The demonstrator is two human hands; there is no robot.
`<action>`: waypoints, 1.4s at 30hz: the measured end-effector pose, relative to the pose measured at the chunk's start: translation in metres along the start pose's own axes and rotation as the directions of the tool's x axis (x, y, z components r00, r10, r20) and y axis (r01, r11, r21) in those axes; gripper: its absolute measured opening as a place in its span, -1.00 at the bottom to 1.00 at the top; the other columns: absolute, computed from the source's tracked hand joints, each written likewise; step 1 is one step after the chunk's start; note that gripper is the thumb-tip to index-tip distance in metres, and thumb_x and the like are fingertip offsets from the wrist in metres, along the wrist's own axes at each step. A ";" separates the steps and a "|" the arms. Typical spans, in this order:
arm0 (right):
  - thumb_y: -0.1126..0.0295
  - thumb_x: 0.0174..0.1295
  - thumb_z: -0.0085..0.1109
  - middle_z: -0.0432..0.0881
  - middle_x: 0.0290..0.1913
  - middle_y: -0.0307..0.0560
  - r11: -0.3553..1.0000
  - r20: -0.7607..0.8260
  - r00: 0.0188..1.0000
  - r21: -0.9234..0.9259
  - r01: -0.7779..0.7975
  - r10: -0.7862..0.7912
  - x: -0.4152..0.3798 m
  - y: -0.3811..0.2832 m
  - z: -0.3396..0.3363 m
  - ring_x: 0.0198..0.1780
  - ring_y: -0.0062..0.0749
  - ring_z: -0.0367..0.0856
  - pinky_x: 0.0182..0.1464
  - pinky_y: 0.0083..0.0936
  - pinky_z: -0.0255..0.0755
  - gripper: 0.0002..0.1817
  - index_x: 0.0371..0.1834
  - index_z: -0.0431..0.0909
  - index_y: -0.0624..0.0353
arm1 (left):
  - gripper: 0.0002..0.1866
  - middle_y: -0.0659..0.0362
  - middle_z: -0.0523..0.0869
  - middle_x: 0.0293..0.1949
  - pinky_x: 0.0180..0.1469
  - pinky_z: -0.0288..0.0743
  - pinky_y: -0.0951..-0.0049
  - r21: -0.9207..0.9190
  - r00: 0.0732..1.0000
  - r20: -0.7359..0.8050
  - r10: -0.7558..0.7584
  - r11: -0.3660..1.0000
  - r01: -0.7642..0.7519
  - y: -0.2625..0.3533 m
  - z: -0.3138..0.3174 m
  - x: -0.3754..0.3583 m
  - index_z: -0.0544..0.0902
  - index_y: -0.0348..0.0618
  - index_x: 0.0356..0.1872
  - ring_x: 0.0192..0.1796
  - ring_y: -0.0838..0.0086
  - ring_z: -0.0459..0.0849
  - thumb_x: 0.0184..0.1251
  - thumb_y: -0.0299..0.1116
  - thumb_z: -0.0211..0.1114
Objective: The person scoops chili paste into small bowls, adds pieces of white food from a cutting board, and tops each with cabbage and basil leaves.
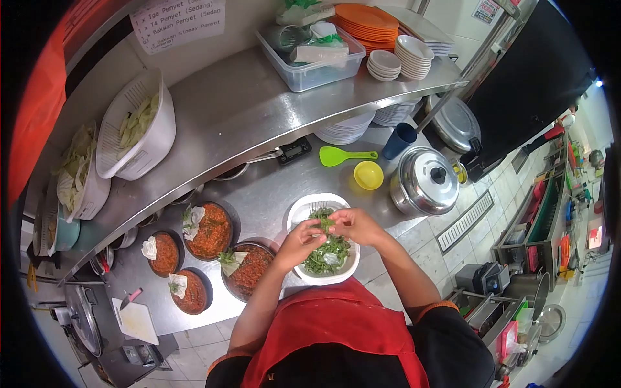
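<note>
A white plastic basket (355, 264) in front of me holds chopped-looking green leaves (331, 254), with a small pale piece among them. Over its middle, my left hand (303, 243) and my right hand (356, 226) come together, both with fingers closed on a small bunch of leafy herbs (325, 223). Part of the bunch is hidden by the fingers. Left of the basket stands a dark bowl of chunky red sauce (249, 275), topped with a pale wrapper and green sprigs. Several similar bowls, such as one of red sauce (213, 231), stand farther left.
A yellow bowl (369, 175), lime-green rice paddle (346, 156), blue cup (400, 140) and lidded steel pot (425, 181) stand beyond the basket. A knife (131, 297) lies by a cutting board (137, 321). The steel shelf (213, 123) overhangs the counter.
</note>
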State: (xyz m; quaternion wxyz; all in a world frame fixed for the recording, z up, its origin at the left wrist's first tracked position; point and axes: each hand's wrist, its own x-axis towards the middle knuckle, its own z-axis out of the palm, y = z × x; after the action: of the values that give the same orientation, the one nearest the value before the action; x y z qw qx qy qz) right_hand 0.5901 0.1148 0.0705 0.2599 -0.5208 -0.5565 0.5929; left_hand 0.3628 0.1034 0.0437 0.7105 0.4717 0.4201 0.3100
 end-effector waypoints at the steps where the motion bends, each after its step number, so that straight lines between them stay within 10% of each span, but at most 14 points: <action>1: 0.47 0.32 0.34 0.70 -0.27 -0.21 0.995 0.054 0.998 0.098 -0.028 0.023 -0.005 -0.003 -0.001 -0.23 -0.59 0.66 -0.22 -0.53 0.58 -0.70 0.08 0.61 0.28 | -0.47 0.06 0.72 -0.01 0.06 0.60 0.46 -0.036 0.999 0.038 -0.020 0.999 0.021 0.004 0.004 0.002 0.42 -0.26 0.34 -0.04 0.44 0.72 0.44 -0.36 0.38; 11: 0.45 0.30 0.36 0.69 -0.18 -0.20 0.962 0.058 0.992 0.244 -0.123 0.112 -0.035 -0.004 0.003 -0.21 -0.48 0.70 -0.20 -0.50 0.63 -0.61 0.19 0.57 0.18 | -0.82 0.15 0.74 -0.25 -0.20 0.64 0.56 -0.084 0.997 -0.038 -0.071 0.994 0.068 0.004 0.002 0.005 0.60 -0.31 0.00 -0.29 0.54 0.72 0.52 -0.43 0.27; 14: 0.42 0.21 0.40 0.71 -0.15 -0.13 0.743 0.020 0.921 -0.584 0.326 -0.388 -0.035 0.032 0.008 -0.16 -0.18 0.72 0.01 -0.21 0.59 -0.52 0.23 0.58 0.03 | -0.81 0.15 0.74 -0.25 -0.20 0.63 0.55 -0.080 0.997 -0.038 -0.062 0.995 0.059 -0.001 -0.003 0.002 0.61 -0.32 0.02 -0.30 0.56 0.70 0.52 -0.43 0.27; 17: 0.43 0.13 0.38 0.73 -0.15 -0.05 0.629 -0.182 0.848 -0.749 0.209 -0.498 -0.044 -0.021 0.021 -0.05 -0.03 0.69 0.24 -0.06 0.40 -0.54 0.16 0.66 -0.05 | -0.80 0.16 0.74 -0.24 -0.20 0.62 0.55 0.002 0.998 -0.007 -0.064 0.998 0.064 -0.003 -0.012 -0.003 0.62 -0.33 0.01 -0.30 0.59 0.69 0.51 -0.42 0.29; 20: 0.47 0.11 0.37 0.75 -0.18 -0.04 0.684 -0.115 0.791 -0.587 0.434 -0.600 -0.029 -0.048 0.022 0.04 -0.19 0.67 0.35 -0.11 0.28 -0.67 -0.01 0.72 0.02 | -0.79 0.17 0.75 -0.23 -0.20 0.61 0.57 0.065 0.993 0.037 -0.109 0.992 0.107 0.003 -0.017 -0.009 0.64 -0.33 0.00 -0.29 0.61 0.68 0.49 -0.41 0.32; 23: 0.41 0.19 0.36 0.77 -0.20 -0.06 0.580 0.175 0.903 -0.715 0.390 -0.392 -0.014 -0.031 0.011 -0.06 -0.15 0.70 0.21 -0.19 0.44 -0.81 -0.12 0.75 0.05 | -0.78 0.18 0.75 -0.23 -0.20 0.60 0.57 0.069 0.989 0.084 -0.119 0.991 0.114 0.010 -0.018 -0.015 0.66 -0.32 0.01 -0.28 0.61 0.67 0.48 -0.41 0.32; 26: 0.37 0.22 0.34 0.78 -0.25 -0.09 0.663 0.043 0.864 -0.622 0.417 -0.502 -0.009 -0.020 -0.005 -0.15 -0.16 0.74 0.05 -0.26 0.52 -0.83 -0.14 0.72 0.11 | -0.78 0.16 0.76 -0.19 -0.17 0.59 0.57 0.029 0.991 0.078 -0.112 0.994 0.110 0.008 -0.023 -0.022 0.67 -0.32 0.03 -0.26 0.60 0.68 0.48 -0.42 0.32; 31: 0.38 0.25 0.29 0.74 -0.32 0.07 0.952 -0.301 0.945 -0.304 0.028 -0.124 -0.026 -0.006 -0.013 -0.24 -0.11 0.74 -0.08 -0.29 0.57 -0.86 -0.24 0.71 0.21 | -0.74 0.06 0.76 -0.04 0.05 0.61 0.46 0.127 0.996 -0.053 -0.068 0.989 0.074 -0.018 -0.028 -0.022 0.65 -0.36 0.06 -0.04 0.48 0.73 0.48 -0.41 0.32; 34: 0.35 0.29 0.31 0.74 -0.26 0.07 0.924 -0.329 0.938 -0.382 -0.027 -0.109 -0.039 0.001 -0.009 -0.19 -0.20 0.73 -0.06 -0.33 0.56 -0.84 -0.23 0.71 0.23 | -0.70 0.03 0.72 0.07 0.25 0.56 0.38 0.665 0.993 -0.047 0.111 0.745 -0.051 -0.012 -0.013 -0.031 0.62 -0.38 0.10 0.12 0.38 0.72 0.50 -0.37 0.31; 37: 0.35 0.34 0.29 0.72 -0.13 0.01 0.967 -0.209 0.951 -0.164 0.196 -0.228 -0.044 0.021 0.018 -0.09 -0.28 0.71 -0.01 -0.36 0.56 -0.83 -0.16 0.71 0.21 | -0.68 0.01 0.70 0.11 0.23 0.62 0.33 0.179 0.999 0.024 0.042 0.983 -0.046 -0.024 0.004 -0.026 0.61 -0.34 0.13 0.14 0.28 0.73 0.51 -0.33 0.30; 40: 0.35 0.37 0.28 0.68 0.00 -0.04 0.954 -0.226 0.927 -0.049 0.296 -0.299 -0.041 0.035 0.059 0.00 -0.33 0.67 0.04 -0.37 0.55 -0.81 -0.06 0.71 0.18 | -0.69 -0.01 0.71 0.10 0.11 0.70 0.32 -0.209 0.923 0.193 -0.331 0.906 0.369 0.003 0.008 -0.033 0.60 -0.31 0.13 0.09 0.26 0.75 0.51 -0.33 0.30; 42: 0.36 0.37 0.28 0.67 0.02 -0.06 0.964 -0.171 0.948 -0.056 0.262 -0.267 -0.041 0.026 0.065 0.02 -0.35 0.66 0.06 -0.38 0.55 -0.79 0.00 0.70 0.17 | -0.76 0.02 0.75 -0.07 -0.07 0.76 0.36 -0.237 0.951 0.088 -0.297 0.921 0.310 -0.008 0.005 -0.041 0.63 -0.30 0.00 -0.11 0.34 0.79 0.52 -0.33 0.30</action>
State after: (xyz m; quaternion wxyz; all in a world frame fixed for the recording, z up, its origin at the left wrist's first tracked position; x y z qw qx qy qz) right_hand 0.5519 0.0466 0.0500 0.3770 -0.4964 -0.6055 0.4949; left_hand 0.3491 0.0639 0.0503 0.8135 0.3160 0.4282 0.2343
